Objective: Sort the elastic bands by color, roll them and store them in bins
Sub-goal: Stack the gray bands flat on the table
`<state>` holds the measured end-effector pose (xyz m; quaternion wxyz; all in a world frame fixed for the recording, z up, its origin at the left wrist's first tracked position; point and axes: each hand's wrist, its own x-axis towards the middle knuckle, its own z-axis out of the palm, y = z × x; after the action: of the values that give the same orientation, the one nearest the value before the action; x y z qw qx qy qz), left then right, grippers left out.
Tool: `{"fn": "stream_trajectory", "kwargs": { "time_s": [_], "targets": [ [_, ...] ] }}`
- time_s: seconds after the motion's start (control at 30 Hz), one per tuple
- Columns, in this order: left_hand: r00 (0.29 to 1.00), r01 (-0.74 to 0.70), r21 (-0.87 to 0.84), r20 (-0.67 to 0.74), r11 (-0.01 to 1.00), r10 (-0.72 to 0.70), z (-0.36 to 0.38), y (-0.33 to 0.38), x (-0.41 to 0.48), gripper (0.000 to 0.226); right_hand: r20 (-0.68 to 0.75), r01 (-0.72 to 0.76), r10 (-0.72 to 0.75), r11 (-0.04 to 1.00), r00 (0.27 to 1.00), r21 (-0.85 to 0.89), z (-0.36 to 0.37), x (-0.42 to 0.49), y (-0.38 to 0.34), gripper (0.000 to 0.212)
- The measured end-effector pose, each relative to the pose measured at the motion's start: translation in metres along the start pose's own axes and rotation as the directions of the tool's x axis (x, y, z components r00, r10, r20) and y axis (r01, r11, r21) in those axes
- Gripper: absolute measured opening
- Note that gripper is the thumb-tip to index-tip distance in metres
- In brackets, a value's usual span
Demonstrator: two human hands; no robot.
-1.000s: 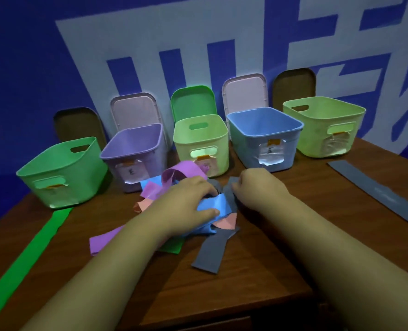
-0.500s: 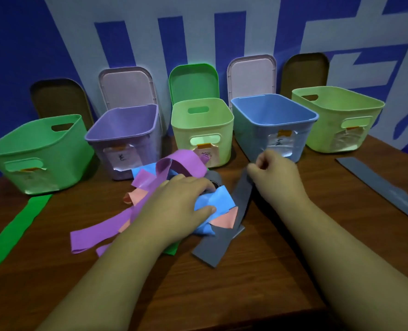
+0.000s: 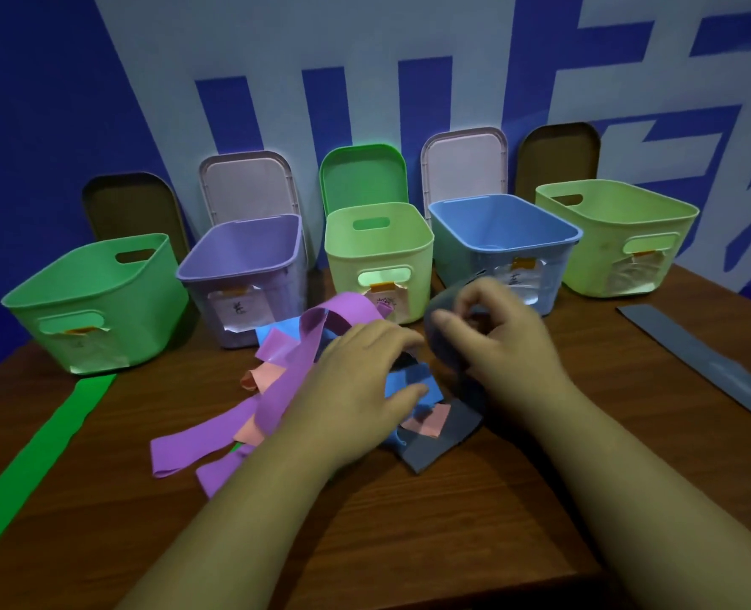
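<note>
Raised toward the blue bin, right-hand fingers pinch the grey band; left-hand fingers press the pile.

The right hand has pulled the grey band up out of the pile. Its far end now curls into a loop.

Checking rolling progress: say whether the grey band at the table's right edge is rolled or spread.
Spread. The grey band lies flat on the table as one long strip, with no coil.
</note>
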<state>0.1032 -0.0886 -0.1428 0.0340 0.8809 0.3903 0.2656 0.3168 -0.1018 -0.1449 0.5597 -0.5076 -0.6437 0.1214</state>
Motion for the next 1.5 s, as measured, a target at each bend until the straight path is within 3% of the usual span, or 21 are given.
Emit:
{"fn": "stream_trajectory", "kwargs": {
  "time_s": [0.13,0.27,0.4,0.63,1.3,1.4,1.5],
  "targets": [
    [0.965,0.233,-0.458,0.002,0.858,-0.261,0.003,0.005,0.002,0.025,0.224,-0.023,0.008,0.998,0.975,0.062,0.010,-0.006,-0.001,0.021],
    [0.949,0.260,-0.600,0.016,0.757,-0.314,0.002,0.006,0.003,0.020,0.324,-0.159,0.088,0.967,0.942,0.200,0.003,-0.008,-0.008,0.007],
    [0.941,0.253,-0.588,-0.034,0.768,-0.336,0.003,0.004,0.003,0.017,0.375,-0.242,0.150,0.947,0.915,0.210,0.003,-0.011,-0.012,0.009],
    [0.951,0.248,-0.588,-0.004,0.770,-0.309,-0.002,0.003,0.002,0.018,0.414,-0.370,0.234,0.884,0.879,0.286,0.002,-0.010,-0.010,0.016],
    [0.940,0.287,-0.560,0.010,0.777,-0.341,-0.004,0.000,-0.001,0.020,0.462,-0.428,0.255,0.845,0.849,0.321,-0.001,-0.010,-0.014,0.018],
    [0.936,0.284,-0.479,-0.050,0.831,-0.348,-0.001,0.002,-0.002,0.022,0.380,-0.351,0.244,0.904,0.892,0.244,-0.001,-0.011,-0.017,0.013],
    [0.910,0.265,-0.383,-0.205,0.885,-0.361,-0.002,0.007,-0.003,0.017,0.208,-0.196,0.175,0.977,0.962,0.086,-0.002,-0.009,-0.015,0.017]
  ]
}}
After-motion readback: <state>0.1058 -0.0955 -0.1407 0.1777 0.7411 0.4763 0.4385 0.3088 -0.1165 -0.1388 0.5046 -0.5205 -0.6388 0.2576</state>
